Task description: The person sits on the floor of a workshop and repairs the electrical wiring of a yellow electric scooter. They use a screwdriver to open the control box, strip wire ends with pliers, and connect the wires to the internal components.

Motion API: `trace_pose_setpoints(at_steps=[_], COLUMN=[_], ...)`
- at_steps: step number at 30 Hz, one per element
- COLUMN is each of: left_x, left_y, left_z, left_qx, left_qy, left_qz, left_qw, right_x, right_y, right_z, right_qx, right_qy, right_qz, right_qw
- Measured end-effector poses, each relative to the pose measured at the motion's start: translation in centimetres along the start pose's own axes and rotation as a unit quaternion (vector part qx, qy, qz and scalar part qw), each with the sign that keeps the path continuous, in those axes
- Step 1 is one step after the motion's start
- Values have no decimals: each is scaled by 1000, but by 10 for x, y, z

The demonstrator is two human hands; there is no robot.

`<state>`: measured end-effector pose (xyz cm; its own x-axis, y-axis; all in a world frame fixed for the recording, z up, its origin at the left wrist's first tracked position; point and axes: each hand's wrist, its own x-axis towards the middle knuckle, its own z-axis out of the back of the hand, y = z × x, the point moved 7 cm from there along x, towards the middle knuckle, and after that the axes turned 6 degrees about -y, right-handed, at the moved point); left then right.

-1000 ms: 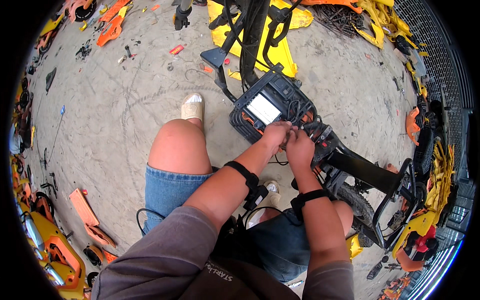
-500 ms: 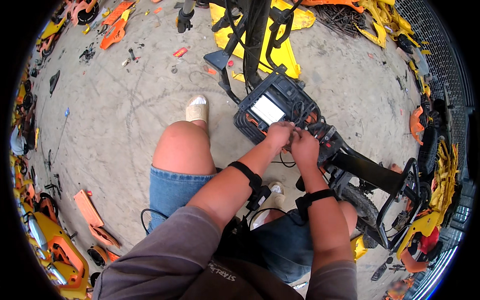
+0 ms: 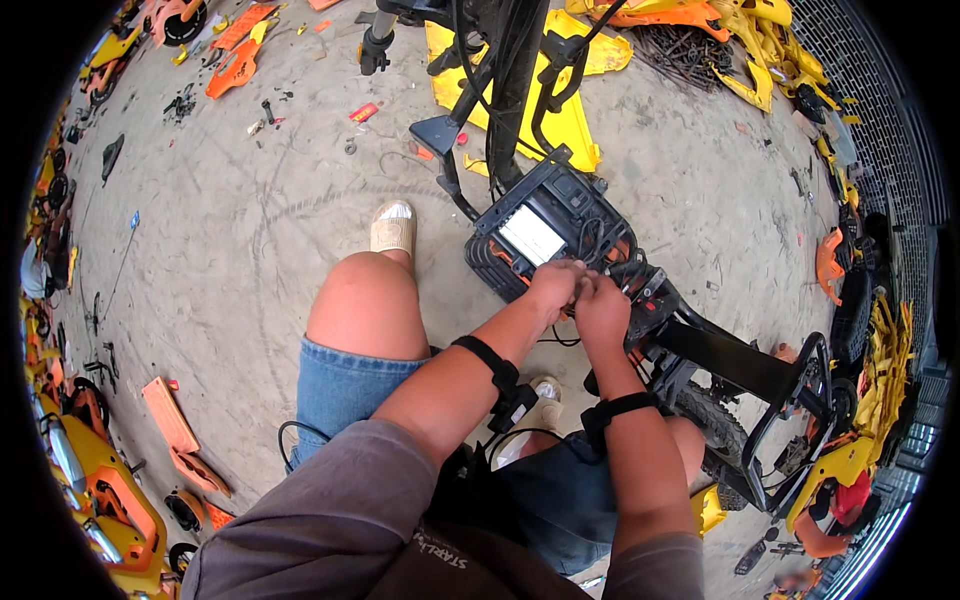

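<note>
A stripped-down black electric scooter frame [image 3: 725, 358] stands in front of me, its fork and tube rising at the far side. On it sits an open black compartment [image 3: 574, 197] with a white label panel [image 3: 532, 236] and a tangle of black cables [image 3: 598, 240]. My left hand [image 3: 558, 284] and my right hand [image 3: 602, 308] meet at the compartment's near right corner, fingers pinched together among the cables. What they pinch is hidden by the fingers. One loose black cable [image 3: 563, 341] hangs just below them.
Yellow panels [image 3: 565, 120] lie on the concrete floor beyond the frame. Orange and yellow scooter parts [image 3: 110, 495] are heaped at the left, with more yellow panels [image 3: 885, 365] at the right. The frame's wheel [image 3: 712, 425] and a tubular rack [image 3: 790, 420] are beside my right leg.
Both hands have shifted slightly left and nearer to me, still pinched together. The view has moved a little; the frame otherwise looks the same.
</note>
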<state>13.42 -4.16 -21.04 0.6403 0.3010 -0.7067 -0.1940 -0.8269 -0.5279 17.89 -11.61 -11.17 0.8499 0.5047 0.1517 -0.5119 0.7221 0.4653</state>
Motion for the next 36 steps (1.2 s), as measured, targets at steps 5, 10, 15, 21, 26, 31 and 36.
trace_pose_setpoints(at_steps=[5,10,15,21,26,31,36], left_x=[9,5,4,7,11,10,14], left_y=[1,-7,-19,-14,-14,-12,-13], left_z=[0,4,9,10,12,11,14], left_qx=[12,0,-41,-39,-25,-21,-26], left_qy=[5,49,20,24,26,21,20], left_qz=[20,97,117,164,165,160,162], left_qw=[1000,994,992,985,986,987,986], right_x=[1,9,17,18,20,22,21], right_y=[-6,-8,-10,39,57,64,67], right_z=[1,19,43,94,119,132,139], right_qx=[28,-20,326,622,658,649,650], right_qy=[-23,66,109,131,134,126,123], right_qz=[-16,-82,-197,-27,48,103,110], right_qw=[999,994,918,772,739,743,742])
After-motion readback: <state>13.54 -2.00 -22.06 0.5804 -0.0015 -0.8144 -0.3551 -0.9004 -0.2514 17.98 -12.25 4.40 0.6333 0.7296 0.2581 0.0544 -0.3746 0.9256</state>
